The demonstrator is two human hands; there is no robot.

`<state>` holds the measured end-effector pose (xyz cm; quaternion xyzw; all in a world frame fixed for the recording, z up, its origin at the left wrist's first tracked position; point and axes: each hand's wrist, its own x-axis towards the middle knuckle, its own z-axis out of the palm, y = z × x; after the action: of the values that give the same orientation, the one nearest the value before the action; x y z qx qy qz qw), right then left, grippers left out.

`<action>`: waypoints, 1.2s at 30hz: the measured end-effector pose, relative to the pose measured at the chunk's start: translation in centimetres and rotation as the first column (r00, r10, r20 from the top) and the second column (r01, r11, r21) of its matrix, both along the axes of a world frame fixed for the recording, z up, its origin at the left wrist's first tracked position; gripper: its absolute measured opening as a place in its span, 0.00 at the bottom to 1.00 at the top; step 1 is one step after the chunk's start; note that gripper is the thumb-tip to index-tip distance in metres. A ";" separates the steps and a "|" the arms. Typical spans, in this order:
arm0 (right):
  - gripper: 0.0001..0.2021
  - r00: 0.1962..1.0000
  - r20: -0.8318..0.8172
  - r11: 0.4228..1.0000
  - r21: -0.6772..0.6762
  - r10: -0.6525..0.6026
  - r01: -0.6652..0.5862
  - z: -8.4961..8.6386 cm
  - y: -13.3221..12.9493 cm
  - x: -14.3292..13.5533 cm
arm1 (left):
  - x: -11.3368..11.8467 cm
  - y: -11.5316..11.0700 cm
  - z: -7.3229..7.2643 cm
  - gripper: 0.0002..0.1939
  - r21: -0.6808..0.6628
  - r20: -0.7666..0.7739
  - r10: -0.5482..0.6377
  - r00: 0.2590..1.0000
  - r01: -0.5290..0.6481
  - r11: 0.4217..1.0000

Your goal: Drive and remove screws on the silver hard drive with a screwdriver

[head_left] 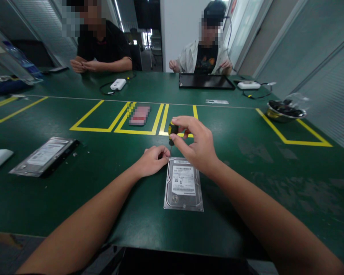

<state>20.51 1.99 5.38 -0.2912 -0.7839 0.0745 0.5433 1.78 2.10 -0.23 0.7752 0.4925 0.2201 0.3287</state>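
Observation:
A silver hard drive cover plate with a white label (183, 183) lies flat on the green table, just in front of me. My right hand (196, 143) grips a short yellow and black screwdriver (173, 131), held upright with its thin shaft pointing down at the plate's far left corner. Beside that same corner, my left hand (154, 160) has its fingers pinched near the screwdriver's tip; whatever lies between them is too small to make out.
Another hard drive (44, 154) lies at the left, with small bits beside it. A pink phone (140, 115) rests within yellow tape. A metal bowl (286, 112) of dark items stands at right. Two people sit opposite, one behind a black panel (206, 81).

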 end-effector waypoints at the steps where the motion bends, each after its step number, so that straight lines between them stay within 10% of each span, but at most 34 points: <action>1: 0.14 1.000 -0.010 1.000 -0.005 0.008 -0.008 0.0 0.0 0.0 | 0.0 0.0 0.0 0.06 0.004 -0.002 0.002 1.000 -0.002 1.000; 36: 0.15 0.999 0.002 0.999 0.025 0.041 -0.041 -0.2 0.3 -0.1 | -0.1 0.0 -0.3 0.07 0.011 0.009 -0.003 1.000 0.003 1.000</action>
<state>20.39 2.27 5.14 -0.2683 -0.7909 0.0755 0.5447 1.70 2.14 -0.53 0.7766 0.4887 0.2258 0.3271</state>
